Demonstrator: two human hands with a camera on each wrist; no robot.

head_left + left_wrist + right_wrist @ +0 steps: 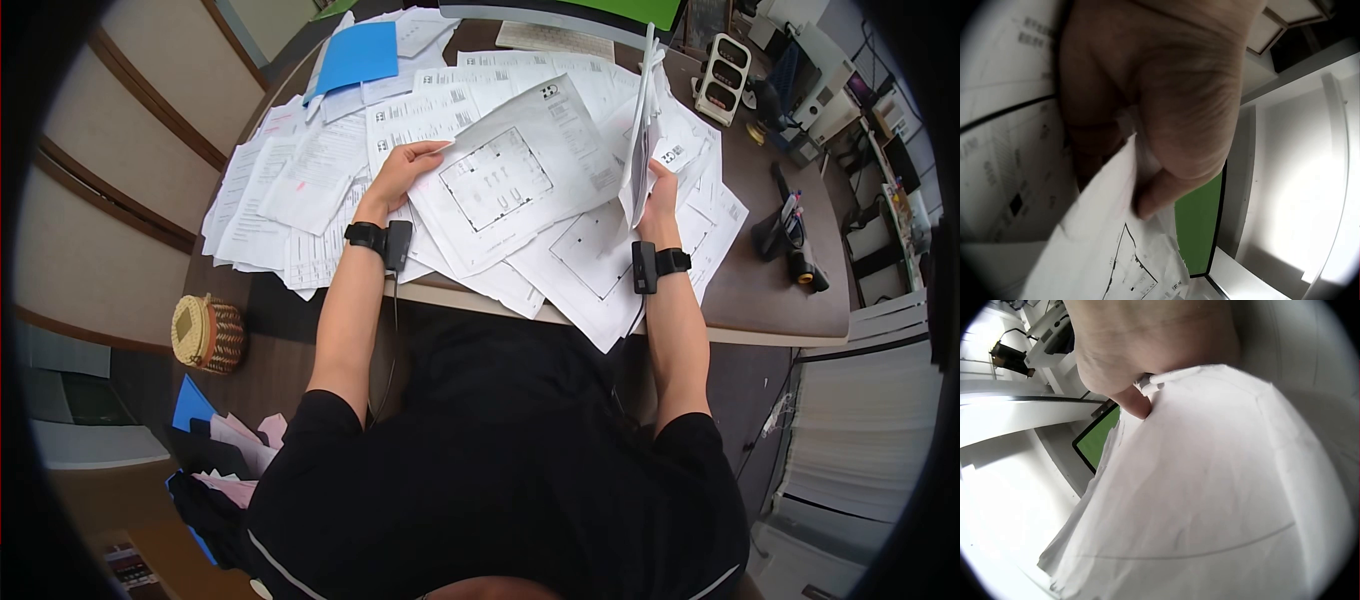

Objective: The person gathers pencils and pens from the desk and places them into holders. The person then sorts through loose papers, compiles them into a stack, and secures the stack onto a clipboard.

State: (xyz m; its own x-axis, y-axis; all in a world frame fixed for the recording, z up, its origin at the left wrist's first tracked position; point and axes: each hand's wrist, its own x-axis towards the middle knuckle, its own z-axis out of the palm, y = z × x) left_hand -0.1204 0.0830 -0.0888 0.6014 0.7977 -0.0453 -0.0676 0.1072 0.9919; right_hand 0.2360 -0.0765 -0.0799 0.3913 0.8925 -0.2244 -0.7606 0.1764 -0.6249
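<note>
Head view: a plan sheet (515, 175) is edge-pinched by the left fingers (425, 148), extending rightward from them, apparently to keep it readable; folded-up sheets (641, 135) are gripped upright by the right fingers (660, 172).

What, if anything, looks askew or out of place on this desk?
The loose papers look disordered: they overlap at many angles across the desk. One drawing sheet looks askew, its corner poking past the desk's front edge. I see nothing spilled.

The plan (512, 180) is white with black lines.
</note>
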